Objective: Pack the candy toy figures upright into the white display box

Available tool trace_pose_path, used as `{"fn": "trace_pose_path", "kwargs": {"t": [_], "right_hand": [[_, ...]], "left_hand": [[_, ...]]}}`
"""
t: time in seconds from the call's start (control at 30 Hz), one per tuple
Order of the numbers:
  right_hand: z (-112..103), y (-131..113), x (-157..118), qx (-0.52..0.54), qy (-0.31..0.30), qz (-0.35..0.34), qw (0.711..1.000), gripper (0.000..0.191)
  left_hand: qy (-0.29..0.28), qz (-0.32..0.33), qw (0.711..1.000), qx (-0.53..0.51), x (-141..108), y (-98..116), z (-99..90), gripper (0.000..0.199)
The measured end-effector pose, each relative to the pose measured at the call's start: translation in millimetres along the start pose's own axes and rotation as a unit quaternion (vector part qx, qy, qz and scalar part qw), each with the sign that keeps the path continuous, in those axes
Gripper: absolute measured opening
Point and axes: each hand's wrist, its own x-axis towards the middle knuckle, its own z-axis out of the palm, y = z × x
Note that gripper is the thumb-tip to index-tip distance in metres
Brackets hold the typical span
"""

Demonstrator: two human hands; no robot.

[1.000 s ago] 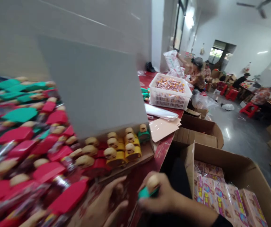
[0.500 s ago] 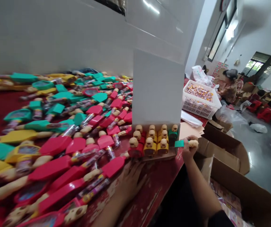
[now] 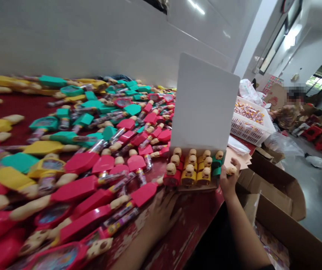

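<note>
My right hand is closed around a green toy with a beige bear-head handle, at the right side of a display box with a tall white back panel. Its green part reaches the box's right edge. Inside the box stand rows of like toys with bear heads up: red ones at the left, yellow ones in the middle, a green one at the back right. My left hand lies with fingers spread on the red table, by the box's front left corner.
Many pink, green and yellow toys with wrapped tubes cover the table to the left. Beyond the box are a white basket of small wrapped pieces and pale card sheets. Open cartons stand at the right; a person sits farther back.
My right hand has brought the green toy against the box's right side. My left hand stays on the table. The view has shifted, so the scene sits farther right.
</note>
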Motion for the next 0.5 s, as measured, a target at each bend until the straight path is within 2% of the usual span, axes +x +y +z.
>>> {"fn": "trace_pose_path", "kwargs": {"t": [0.1, 0.23, 0.3, 0.5], "right_hand": [[10, -1, 1, -0.018, -0.057, -0.025, 0.998, 0.06], [24, 8, 7, 0.004, -0.116, 0.063, 0.991, 0.081], [26, 11, 10, 0.003, -0.143, 0.095, 0.985, 0.079], [23, 11, 14, -0.021, -0.15, 0.086, 0.985, 0.066]], "left_hand": [[-0.037, -0.013, 0.999, -0.017, 0, 4, -5.0, 0.046], [-0.105, -0.045, 0.993, -0.034, 4, 8, -13.5, 0.05], [-0.134, -0.056, 0.988, -0.047, 6, 10, -17.7, 0.051], [-0.156, -0.084, 0.981, -0.075, 11, 15, -27.1, 0.051]]}}
